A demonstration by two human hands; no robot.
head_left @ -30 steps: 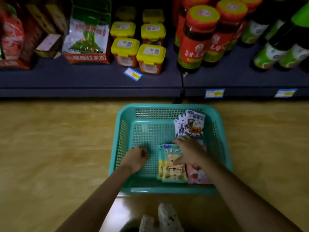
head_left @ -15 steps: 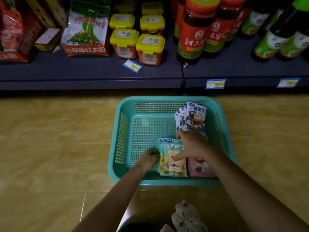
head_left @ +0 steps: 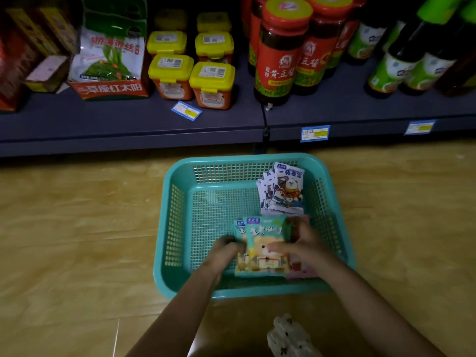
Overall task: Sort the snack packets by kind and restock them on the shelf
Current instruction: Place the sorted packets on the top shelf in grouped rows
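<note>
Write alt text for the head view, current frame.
Two bare hands, left hand and right hand, close on a stack of green snack packets inside a teal basket on the floor. White packets lean in its far right corner, pink packets lie under the right hand; a stocked shelf stands behind.

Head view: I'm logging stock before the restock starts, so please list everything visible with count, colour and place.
Teal plastic mesh basket: one, on the wooden floor below the shelf.
Green-teal snack packets with a cartoon bear: at least two, stacked, basket's near side.
White and blue snack packets: a fanned stack, count unclear, basket's far right corner.
Pink snack packet: at least one, basket's near right, mostly hidden.
Yellow-lidded orange tubs: at least six, shelf centre.
Red-labelled dark sauce jars: several, shelf right of tubs.
Green-labelled dark bottles: several, shelf far right.
White and green bag: one, shelf left.
Blue price tags: three, one lying loose on the shelf.
Left hand: on the green-teal stack's left edge.
Right hand: on the stack's right.
</note>
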